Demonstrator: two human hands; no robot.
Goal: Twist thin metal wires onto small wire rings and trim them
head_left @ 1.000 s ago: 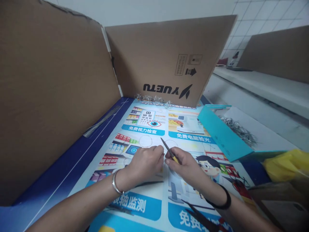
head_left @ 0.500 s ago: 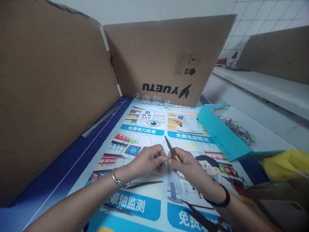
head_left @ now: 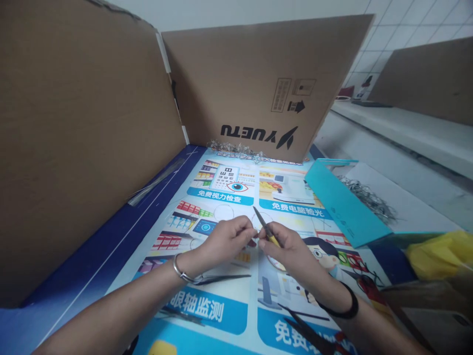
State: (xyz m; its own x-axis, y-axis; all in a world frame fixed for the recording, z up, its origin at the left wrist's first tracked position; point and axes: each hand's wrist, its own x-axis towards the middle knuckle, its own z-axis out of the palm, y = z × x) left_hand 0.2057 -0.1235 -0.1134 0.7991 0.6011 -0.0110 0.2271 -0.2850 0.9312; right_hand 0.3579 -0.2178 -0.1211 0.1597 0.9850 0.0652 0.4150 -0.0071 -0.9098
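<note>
Pliers (head_left: 266, 228) with dark pointed jaws and yellow on the handle rest in my right hand (head_left: 283, 245), jaws aimed up and away. My left hand (head_left: 229, 240) is closed in a pinch just to the left, its fingertips almost meeting those of my right hand. Something tiny sits between the fingertips, too small to make out. Beneath both hands lies a printed poster (head_left: 254, 197) with blue captions. A thin dark bundle (head_left: 225, 279) lies below my left wrist, and dark scissors (head_left: 305, 329) lie below my right forearm.
Cardboard panels (head_left: 244, 74) stand at the back and left. Clear and silvery bits (head_left: 236, 149) line the back panel's foot. At right, a turquoise box (head_left: 332, 202) holds tangled wire pieces (head_left: 369, 199), near yellow plastic (head_left: 439, 254). Clear strips (head_left: 157, 182) lie left.
The whole view has shifted slightly. My hands remain close together, with small changes at the fingertips; the pliers stay in my right hand.
</note>
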